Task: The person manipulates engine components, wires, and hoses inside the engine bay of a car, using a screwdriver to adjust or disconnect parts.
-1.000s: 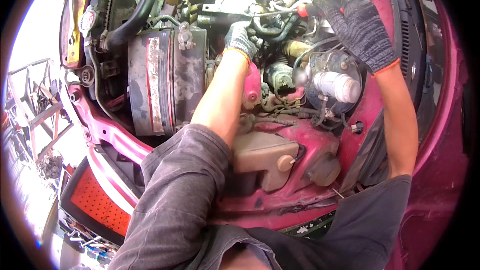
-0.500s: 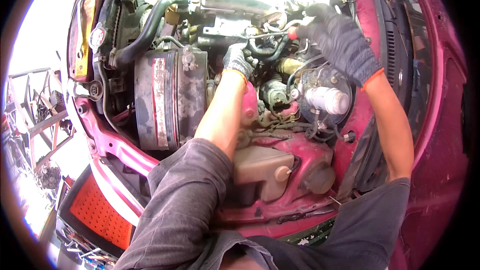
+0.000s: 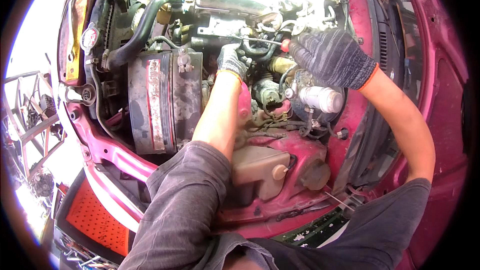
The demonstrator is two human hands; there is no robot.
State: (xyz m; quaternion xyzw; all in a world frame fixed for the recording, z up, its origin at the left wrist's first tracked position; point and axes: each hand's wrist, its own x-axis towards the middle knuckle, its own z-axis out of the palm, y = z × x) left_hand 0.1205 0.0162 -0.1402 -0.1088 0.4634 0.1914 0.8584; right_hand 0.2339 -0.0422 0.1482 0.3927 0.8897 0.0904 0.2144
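My gloved right hand is closed on the red handle of a screwdriver. Its thin shaft reaches left across black hoses toward a metal bracket. My gloved left hand sits just below the bracket, fingers curled among the hoses near the shaft's end; what they grip is hidden. Below the right hand is a round assembly with a pale cylindrical reservoir. A pink painted part shows beside my left wrist.
The red car's engine bay holds a large dark housing, a radiator cap and a plastic tank. An orange perforated panel in a dark frame, loose tools and a metal frame lie at the left.
My right hand has moved lower with the screwdriver, and its elbow has swung outward to the right. My left hand stays among the hoses with little visible change.
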